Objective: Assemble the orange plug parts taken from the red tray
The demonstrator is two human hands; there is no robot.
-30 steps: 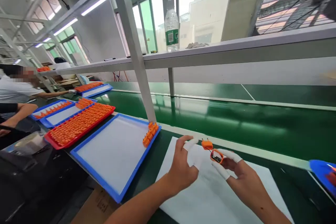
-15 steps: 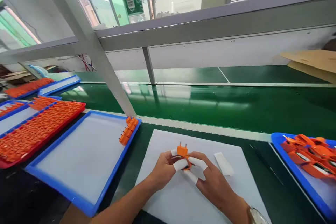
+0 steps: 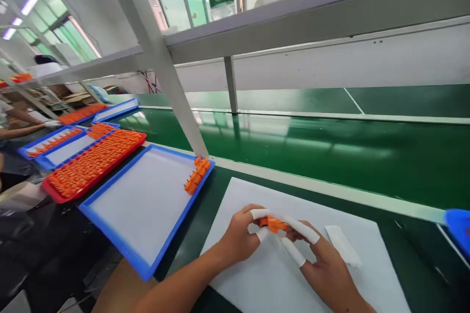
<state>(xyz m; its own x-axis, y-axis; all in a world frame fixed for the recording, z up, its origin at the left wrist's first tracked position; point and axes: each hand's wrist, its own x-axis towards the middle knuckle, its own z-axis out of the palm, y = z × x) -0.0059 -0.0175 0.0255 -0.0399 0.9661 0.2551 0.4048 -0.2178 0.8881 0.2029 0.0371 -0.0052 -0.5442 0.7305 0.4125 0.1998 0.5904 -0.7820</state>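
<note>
Both my hands wear white finger cots and meet over a white sheet (image 3: pixel 264 279) on the bench. My left hand (image 3: pixel 240 237) and my right hand (image 3: pixel 319 259) pinch one small orange plug part (image 3: pixel 272 224) between their fingertips, pressing it from both sides. A loose white finger cot (image 3: pixel 343 246) lies on the sheet just right of my right hand. To the left stands a blue tray (image 3: pixel 121 247) with a white liner, holding a short row of orange plug parts (image 3: pixel 196 176) at its far right corner.
A red tray (image 3: pixel 49 188) full of orange parts sits left of the blue one, with more blue trays (image 3: pixel 40 161) beyond. A green conveyor belt (image 3: pixel 330 151) runs behind. A slanted metal post (image 3: pixel 172 83) rises from the bench. Another person's arm (image 3: pixel 22 129) works at far left. A blue tray corner (image 3: pixel 458 230) shows at right.
The two orange pieces held apart a second ago are now pressed together between both hands. The part has turned from prongs-up to lying sideways. My view has swung back to the left.
</note>
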